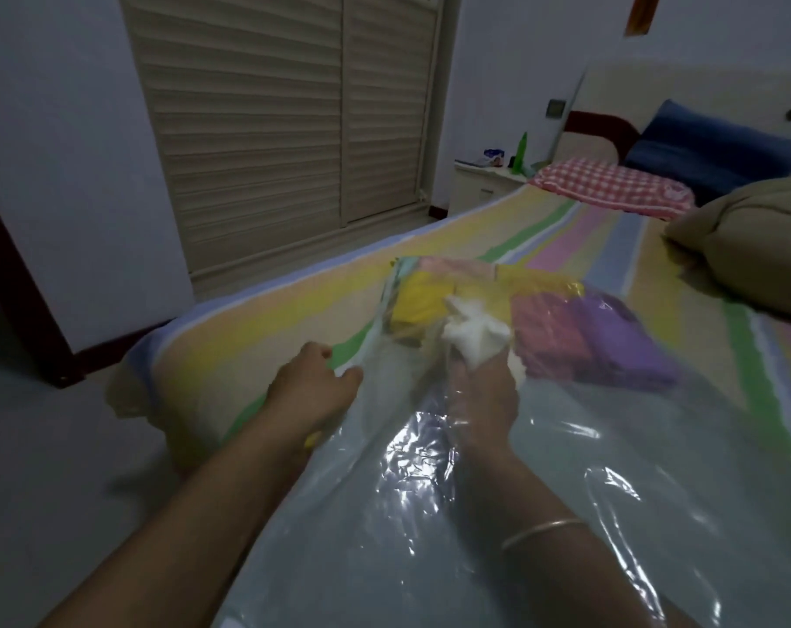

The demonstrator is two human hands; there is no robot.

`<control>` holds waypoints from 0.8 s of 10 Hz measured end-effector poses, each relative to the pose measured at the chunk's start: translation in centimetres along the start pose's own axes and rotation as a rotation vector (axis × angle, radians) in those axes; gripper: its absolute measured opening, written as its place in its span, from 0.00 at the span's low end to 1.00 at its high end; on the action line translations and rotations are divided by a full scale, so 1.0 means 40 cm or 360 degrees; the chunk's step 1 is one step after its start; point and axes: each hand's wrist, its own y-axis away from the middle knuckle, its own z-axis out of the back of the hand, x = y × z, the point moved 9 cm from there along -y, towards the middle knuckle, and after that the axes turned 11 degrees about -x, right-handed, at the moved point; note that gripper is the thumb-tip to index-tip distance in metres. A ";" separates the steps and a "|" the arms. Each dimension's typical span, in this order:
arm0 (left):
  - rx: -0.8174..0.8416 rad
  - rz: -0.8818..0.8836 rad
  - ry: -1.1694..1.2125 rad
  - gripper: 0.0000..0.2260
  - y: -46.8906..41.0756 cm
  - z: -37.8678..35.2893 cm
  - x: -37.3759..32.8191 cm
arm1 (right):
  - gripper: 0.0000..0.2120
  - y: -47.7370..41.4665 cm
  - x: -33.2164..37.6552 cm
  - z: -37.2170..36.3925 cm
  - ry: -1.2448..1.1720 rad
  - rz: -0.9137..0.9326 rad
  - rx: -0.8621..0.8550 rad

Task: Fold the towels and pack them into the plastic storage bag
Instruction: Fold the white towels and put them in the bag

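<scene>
Yellow towel, red towel, purple towel lying folded side by side deep inside clear plastic storage bag on striped bed. Your right hand reaching inside bag, fingers curling round bunched white towel, just beside yellow towel. Your left hand pinching bag's left edge, fingers curled.

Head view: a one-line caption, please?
Right hand, inside the plastic bag, grips a white towel beside folded towels; left hand holds the bag's edge.

Bare forearms; thin bangle on right wrist.
</scene>
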 end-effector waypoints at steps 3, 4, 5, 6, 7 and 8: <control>0.0784 0.1118 0.1372 0.17 0.018 -0.181 0.191 | 0.37 0.090 0.033 -0.177 0.0897 0.1278 0.0678; 0.0908 0.1014 0.1376 0.18 0.030 -0.193 0.168 | 0.36 0.102 0.034 -0.193 0.1063 0.1347 0.0689; 0.0939 0.0930 0.1243 0.18 0.045 -0.185 0.150 | 0.30 0.091 0.026 -0.215 0.1183 0.1290 0.0613; 0.0944 0.0909 0.1142 0.17 0.064 -0.179 0.144 | 0.33 0.074 -0.014 -0.243 0.1383 0.1128 0.0743; 0.0820 0.0879 0.1083 0.13 0.061 -0.162 0.153 | 0.42 0.077 -0.011 -0.231 0.1459 0.1118 0.0869; 0.0649 0.0740 0.0685 0.16 0.049 -0.124 0.159 | 0.42 0.089 0.009 -0.190 0.1234 0.1158 0.0891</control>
